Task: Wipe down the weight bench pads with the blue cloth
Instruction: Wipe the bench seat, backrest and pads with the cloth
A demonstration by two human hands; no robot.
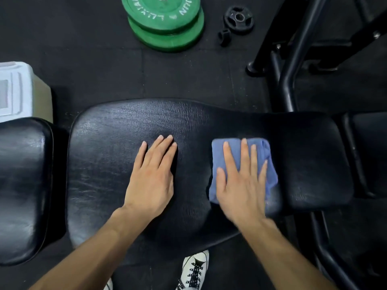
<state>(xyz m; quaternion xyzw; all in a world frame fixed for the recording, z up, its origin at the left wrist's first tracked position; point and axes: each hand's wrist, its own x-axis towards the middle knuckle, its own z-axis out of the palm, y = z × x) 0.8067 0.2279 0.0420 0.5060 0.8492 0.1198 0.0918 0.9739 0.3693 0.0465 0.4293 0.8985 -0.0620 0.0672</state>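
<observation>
The long black back pad [117, 164] of the weight bench lies across the middle of the view, cracked and shiny. A second black pad [23, 185] sits to its left, across a narrow gap. My right hand [243, 181] presses flat on the folded blue cloth [270, 164] on the right part of the long pad, fingers straight and spread. My left hand [152, 176] rests flat on the bare pad a little to the left of the cloth, fingers straight.
Two stacked green weight plates [167, 24] and a small black plate [238, 18] with a collar [224, 36] lie on the dark rubber floor beyond the bench. A black steel frame [293, 70] rises at right. A white box [16, 91] stands at left. My white shoe [194, 268] is below.
</observation>
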